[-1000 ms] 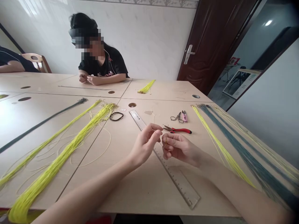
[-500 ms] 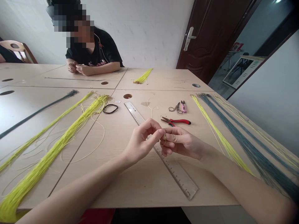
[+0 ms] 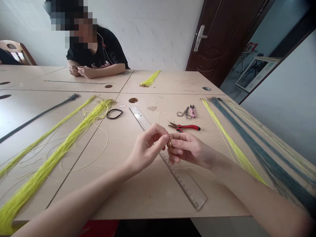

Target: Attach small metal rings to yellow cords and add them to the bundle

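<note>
To your left, a yellow bundle (image 3: 71, 138) of fine, limp strands slants away. Your left hand (image 3: 145, 148) brings its fingertips together; whether they grip is unclear. Just right of them, a thin, curved yellow cord (image 3: 170, 144) hangs near-vertical, pinched in your nearer right hand (image 3: 191, 148).

soft light, glare on table (image 3: 24, 105) at left, dark top-right corner

free: tabletop (image 3: 138, 200) short of hands (image 3: 148, 146), left of ruler (image 3: 182, 181) | obstacles ahead: pliers (image 3: 190, 127), scissors (image 3: 188, 116) | right: yellow bundle (image 3: 233, 144)
</note>
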`<action>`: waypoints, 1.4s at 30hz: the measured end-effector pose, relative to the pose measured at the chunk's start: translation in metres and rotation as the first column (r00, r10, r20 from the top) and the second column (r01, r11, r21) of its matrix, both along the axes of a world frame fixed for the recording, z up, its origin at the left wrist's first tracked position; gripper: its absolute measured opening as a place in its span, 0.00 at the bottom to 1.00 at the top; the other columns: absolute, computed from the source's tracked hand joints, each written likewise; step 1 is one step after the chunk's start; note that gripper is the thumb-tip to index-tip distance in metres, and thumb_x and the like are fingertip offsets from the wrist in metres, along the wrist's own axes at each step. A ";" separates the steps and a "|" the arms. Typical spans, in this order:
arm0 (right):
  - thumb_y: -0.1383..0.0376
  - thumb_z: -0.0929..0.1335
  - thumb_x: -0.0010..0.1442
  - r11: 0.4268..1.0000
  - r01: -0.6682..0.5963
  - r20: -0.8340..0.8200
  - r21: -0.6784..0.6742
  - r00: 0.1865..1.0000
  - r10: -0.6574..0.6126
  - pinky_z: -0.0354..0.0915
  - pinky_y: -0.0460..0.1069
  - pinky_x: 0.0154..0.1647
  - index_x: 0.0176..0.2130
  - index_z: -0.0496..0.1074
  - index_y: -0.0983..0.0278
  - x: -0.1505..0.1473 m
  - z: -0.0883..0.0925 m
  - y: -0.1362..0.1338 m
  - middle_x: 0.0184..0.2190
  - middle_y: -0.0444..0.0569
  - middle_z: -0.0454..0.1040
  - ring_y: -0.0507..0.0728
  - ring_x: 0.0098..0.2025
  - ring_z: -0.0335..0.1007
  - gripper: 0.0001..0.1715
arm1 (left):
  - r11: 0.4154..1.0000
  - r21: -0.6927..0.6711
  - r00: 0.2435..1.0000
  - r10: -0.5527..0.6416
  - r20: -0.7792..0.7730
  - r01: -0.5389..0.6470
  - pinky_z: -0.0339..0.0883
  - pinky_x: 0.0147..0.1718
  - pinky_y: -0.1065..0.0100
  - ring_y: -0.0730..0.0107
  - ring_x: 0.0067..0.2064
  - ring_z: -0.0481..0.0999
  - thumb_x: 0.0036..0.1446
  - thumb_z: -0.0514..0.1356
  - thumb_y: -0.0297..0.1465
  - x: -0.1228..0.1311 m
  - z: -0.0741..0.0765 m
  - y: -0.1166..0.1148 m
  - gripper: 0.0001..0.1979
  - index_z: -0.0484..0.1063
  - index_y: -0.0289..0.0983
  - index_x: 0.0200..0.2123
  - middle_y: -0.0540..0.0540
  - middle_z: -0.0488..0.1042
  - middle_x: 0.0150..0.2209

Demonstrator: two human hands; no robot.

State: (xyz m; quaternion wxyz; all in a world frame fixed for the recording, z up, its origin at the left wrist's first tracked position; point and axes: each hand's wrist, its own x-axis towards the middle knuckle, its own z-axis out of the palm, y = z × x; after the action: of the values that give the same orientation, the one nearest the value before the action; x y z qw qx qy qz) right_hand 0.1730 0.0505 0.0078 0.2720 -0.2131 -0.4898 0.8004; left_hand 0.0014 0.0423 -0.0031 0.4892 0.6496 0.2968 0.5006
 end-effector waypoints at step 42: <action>0.64 0.68 0.55 0.973 0.229 0.035 -0.032 0.973 -0.228 0.62 0.47 0.31 0.27 0.68 0.67 -0.004 0.002 0.000 0.20 0.41 0.59 0.50 0.24 0.63 0.08 | 0.997 -0.066 0.997 -0.040 0.066 0.045 0.64 0.27 0.76 0.79 0.27 0.68 0.61 0.56 0.31 0.002 -0.002 -0.002 0.06 0.71 0.36 0.38 0.50 0.69 0.30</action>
State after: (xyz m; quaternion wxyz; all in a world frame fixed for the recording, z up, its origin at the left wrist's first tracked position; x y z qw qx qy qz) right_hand 0.1689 0.0505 0.0094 0.3508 -0.2853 -0.4519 0.7690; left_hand 0.0031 0.0403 -0.0048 0.5307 0.6224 0.2837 0.5004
